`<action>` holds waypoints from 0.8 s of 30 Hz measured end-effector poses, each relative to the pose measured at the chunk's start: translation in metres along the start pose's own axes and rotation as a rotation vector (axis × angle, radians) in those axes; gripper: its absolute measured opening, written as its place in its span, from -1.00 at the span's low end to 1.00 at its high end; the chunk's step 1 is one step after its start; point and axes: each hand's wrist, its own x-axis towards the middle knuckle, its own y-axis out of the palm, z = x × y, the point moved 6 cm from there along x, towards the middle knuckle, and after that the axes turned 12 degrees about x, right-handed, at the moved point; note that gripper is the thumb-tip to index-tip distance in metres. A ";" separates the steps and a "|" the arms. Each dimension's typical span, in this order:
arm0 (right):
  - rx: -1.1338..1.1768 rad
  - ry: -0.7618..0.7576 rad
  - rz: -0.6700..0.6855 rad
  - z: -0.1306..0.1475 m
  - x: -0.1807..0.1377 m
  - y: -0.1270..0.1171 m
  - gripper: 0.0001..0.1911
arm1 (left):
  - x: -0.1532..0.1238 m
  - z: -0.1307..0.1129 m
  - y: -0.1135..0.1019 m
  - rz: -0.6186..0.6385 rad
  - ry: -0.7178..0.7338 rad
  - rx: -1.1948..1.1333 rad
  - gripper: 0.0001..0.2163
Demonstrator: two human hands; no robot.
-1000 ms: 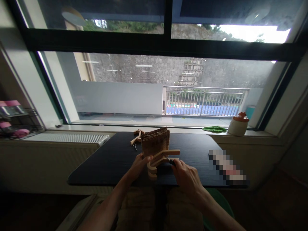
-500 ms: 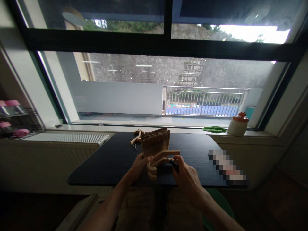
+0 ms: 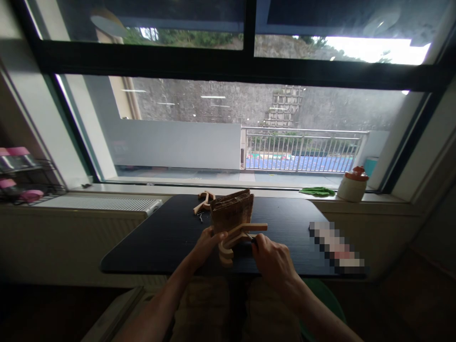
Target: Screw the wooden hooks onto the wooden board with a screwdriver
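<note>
On a black table (image 3: 156, 242) stands a brown woven panel (image 3: 231, 213) with a curved pale wooden piece (image 3: 237, 235) against its front. My left hand (image 3: 208, 242) is closed round the left edge of the panel and the wooden piece. My right hand (image 3: 270, 256) is closed on a small dark-handled tool, apparently a screwdriver (image 3: 251, 237), whose tip points at the wooden piece. Another curved wooden part (image 3: 204, 200) and a few small screws (image 3: 200, 217) lie behind on the table.
A window sill runs behind the table, with a white jar with an orange lid (image 3: 352, 184) and a green cloth (image 3: 318, 191) on it. A white radiator (image 3: 96, 204) is at left, beside a wire rack with pink-lidded containers (image 3: 17, 173). A blurred object (image 3: 337, 247) lies at the table's right.
My right hand has shifted slightly left and up, bringing the tool closer to the wooden piece. The panel and my left hand have barely moved.
</note>
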 end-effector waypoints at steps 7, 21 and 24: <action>0.675 0.303 0.061 -0.024 0.001 0.012 -0.78 | -0.001 -0.004 0.002 0.023 0.000 -0.013 -0.70; 0.533 0.192 -0.007 -0.014 -0.005 0.012 -0.48 | 0.000 0.008 -0.001 -0.021 0.020 0.000 -0.69; 0.202 0.115 -0.010 -0.005 -0.008 0.006 -0.62 | 0.000 0.008 -0.001 -0.019 0.020 -0.001 -0.70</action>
